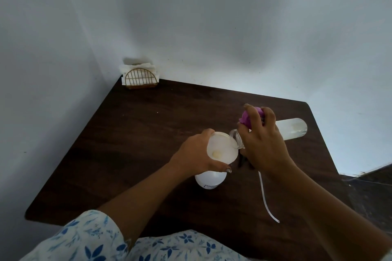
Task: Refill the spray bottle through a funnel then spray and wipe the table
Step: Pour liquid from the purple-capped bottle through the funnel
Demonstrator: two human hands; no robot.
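Dark table (148,133), white walls (212,27); left hand (193,154) around funnel (220,150), right hand (265,146) around clear bottle (292,129)

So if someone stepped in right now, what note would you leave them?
Left hand: grip round the funnel seated on the white spray bottle. Right hand: grip on the clear bottle, tipped, mouth over the funnel, plus something purple, likely the spray head; a white tube trails below. Refill under way. Still to do: refit head, spray, wipe the table; napkins at far corner.

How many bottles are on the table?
2. A white bottle stands under the funnel; a clear bottle is tilted over it in the right hand. None looks hidden.
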